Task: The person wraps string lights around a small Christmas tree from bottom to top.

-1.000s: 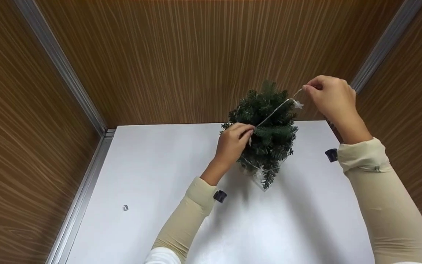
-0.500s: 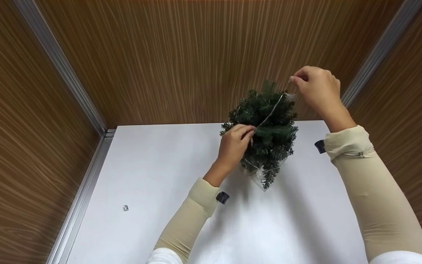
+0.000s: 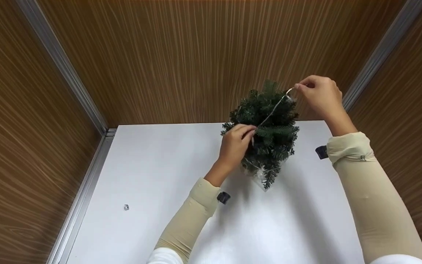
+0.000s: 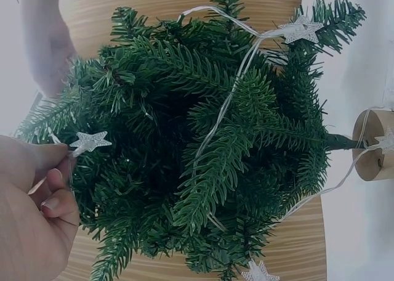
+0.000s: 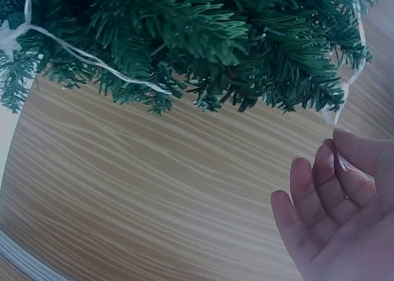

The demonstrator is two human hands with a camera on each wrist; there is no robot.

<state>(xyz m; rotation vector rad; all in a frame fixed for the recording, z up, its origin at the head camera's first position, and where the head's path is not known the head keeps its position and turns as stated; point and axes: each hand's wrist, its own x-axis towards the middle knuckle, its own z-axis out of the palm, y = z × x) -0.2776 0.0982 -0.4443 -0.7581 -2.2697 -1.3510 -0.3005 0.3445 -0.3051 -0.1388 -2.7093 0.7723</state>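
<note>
A small artificial Christmas tree (image 3: 269,135) stands near the back of the white table, strung with a clear-wired star string light (image 3: 274,110). At the tree's left side my left hand (image 3: 233,146) pinches the wire between thumb and index finger, right beside a clear star (image 4: 92,142). My right hand (image 3: 322,96), beyond the tree's upper right, pinches the same wire between thumb and index finger; its other fingers (image 5: 301,176) are loosely bent. Between the hands the wire crosses the upper branches. Another star (image 4: 303,30) hangs lower on the tree, above its round wooden base (image 4: 369,146).
A small shiny square piece (image 3: 126,207) lies on the white table (image 3: 152,165) at the left. Wood-grain panels (image 3: 181,62) enclose the back and sides, with metal rails (image 3: 68,73) at the corners.
My right hand has come left towards the tree, first rising and then dropping a little, with the wire still pinched. The left hand has hardly moved.
</note>
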